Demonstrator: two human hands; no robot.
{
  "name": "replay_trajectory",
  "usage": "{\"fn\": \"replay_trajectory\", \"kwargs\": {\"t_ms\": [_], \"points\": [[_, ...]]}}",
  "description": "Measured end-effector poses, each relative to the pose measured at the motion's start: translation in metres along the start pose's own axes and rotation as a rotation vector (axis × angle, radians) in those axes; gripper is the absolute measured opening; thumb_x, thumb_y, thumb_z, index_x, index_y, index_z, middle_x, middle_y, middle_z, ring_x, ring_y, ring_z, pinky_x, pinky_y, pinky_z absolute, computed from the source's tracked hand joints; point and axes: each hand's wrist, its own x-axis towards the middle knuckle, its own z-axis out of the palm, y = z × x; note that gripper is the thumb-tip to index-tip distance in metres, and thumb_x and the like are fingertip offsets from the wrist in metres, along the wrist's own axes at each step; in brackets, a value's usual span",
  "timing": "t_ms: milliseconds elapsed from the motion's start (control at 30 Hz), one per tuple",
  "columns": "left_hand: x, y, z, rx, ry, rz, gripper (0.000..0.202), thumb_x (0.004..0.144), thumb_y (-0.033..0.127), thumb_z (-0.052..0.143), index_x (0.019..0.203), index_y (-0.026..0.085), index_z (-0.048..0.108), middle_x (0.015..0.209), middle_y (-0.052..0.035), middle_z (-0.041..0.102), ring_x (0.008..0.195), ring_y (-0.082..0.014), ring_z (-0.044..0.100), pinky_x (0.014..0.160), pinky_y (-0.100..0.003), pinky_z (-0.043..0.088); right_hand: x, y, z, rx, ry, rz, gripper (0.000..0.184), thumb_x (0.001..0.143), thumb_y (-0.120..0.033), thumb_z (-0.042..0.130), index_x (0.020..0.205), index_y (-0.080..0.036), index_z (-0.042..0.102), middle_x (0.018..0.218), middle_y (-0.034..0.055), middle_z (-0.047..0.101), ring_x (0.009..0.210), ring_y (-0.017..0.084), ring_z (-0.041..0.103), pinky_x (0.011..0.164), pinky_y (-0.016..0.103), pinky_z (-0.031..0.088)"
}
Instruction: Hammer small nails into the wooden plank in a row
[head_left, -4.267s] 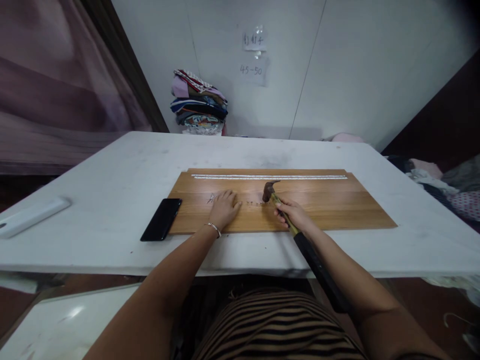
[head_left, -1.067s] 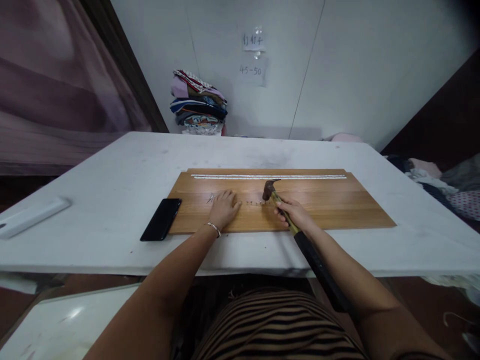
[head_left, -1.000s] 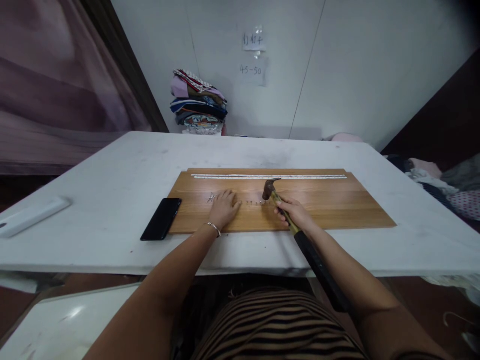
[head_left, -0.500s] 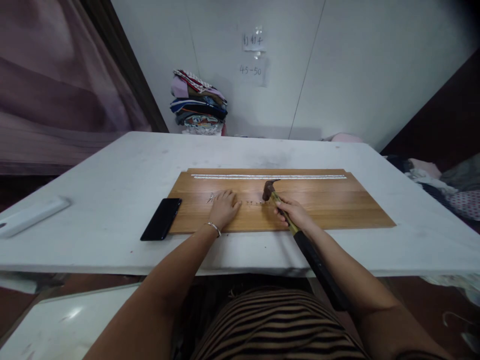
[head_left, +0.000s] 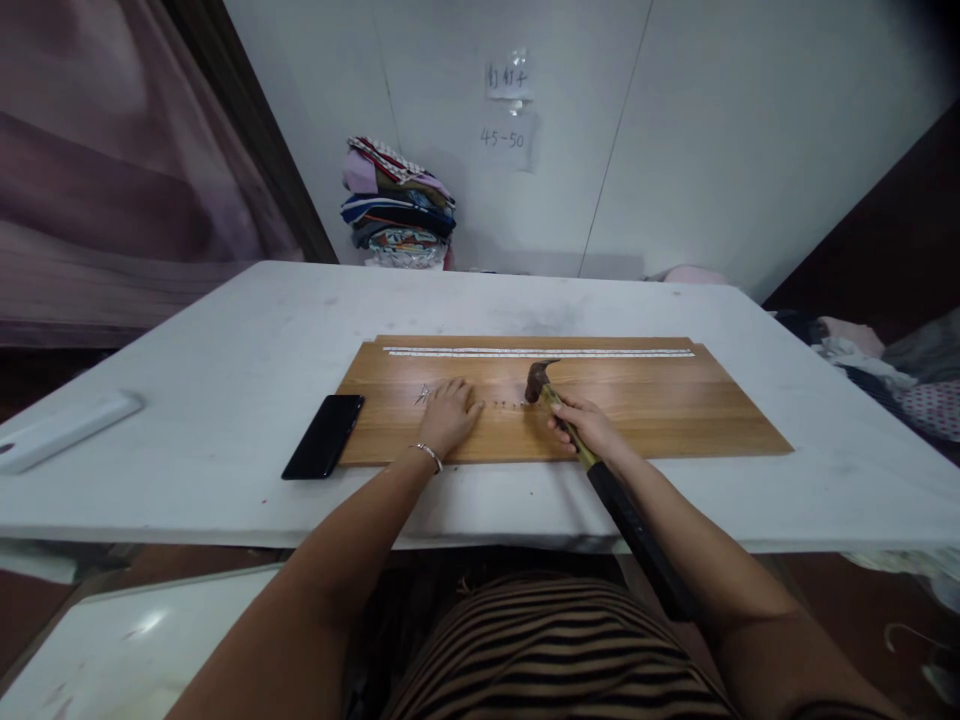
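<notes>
A wooden board (head_left: 660,400) lies flat on the white table. My left hand (head_left: 448,415) rests flat on its left half, fingers stretched out. Just left of those fingertips is a small pile of loose nails (head_left: 422,394). Several nails (head_left: 504,403) stand in a short row between my hands. My right hand (head_left: 589,425) is wrapped round the upper handle of a claw hammer (head_left: 538,382). The hammer's head is at the right end of the nail row; whether it touches a nail I cannot tell. Its black grip runs back along my right forearm.
Two white measuring strips (head_left: 540,352) lie along the board's far edge. A black phone (head_left: 322,437) overlaps the board's left corner. A long white object (head_left: 67,430) lies on the table (head_left: 225,400) at far left. Folded cloths (head_left: 397,205) are stacked by the wall.
Both hands and the hammer stay in nearly the same place. The whole view shifts very slightly.
</notes>
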Motion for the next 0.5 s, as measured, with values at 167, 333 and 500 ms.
{"fn": "replay_trajectory", "kwargs": {"t_ms": [167,333,500], "points": [[0.0001,-0.0012,0.0011,0.006,0.001,-0.001,0.032,0.099,0.039,0.052,0.121,0.02,0.066,0.143,-0.013,0.061,0.136,-0.0301,0.052,0.117,-0.047,0.04,-0.0019,-0.0036,0.001,0.006,0.002,-0.027,0.039,0.063,-0.039,0.078,0.093,-0.023,0.057,0.064,-0.0066,0.059,0.042,0.007,0.041,0.034,0.018,0.029],[0.0001,-0.0006,0.0006,0.011,-0.003,0.001,0.033,0.099,0.039,0.052,0.122,0.019,0.066,0.143,-0.0139,0.061,0.136,-0.0308,0.053,0.116,-0.048,0.041,-0.0031,-0.0047,0.0023,0.007,0.001,-0.014,0.037,0.068,-0.037,0.076,0.097,-0.022,0.058,0.063,-0.0064,0.059,0.042,0.007,0.041,0.035,0.019,0.029],[-0.0006,0.0005,-0.0011,0.017,-0.004,0.001,0.033,0.099,0.038,0.053,0.122,0.018,0.065,0.144,-0.0132,0.061,0.137,-0.0306,0.052,0.117,-0.047,0.04,-0.001,0.0001,0.0006,0.004,0.002,0.0,0.037,0.067,-0.037,0.076,0.096,-0.022,0.059,0.064,-0.0064,0.058,0.043,0.007,0.041,0.035,0.019,0.03]]}}
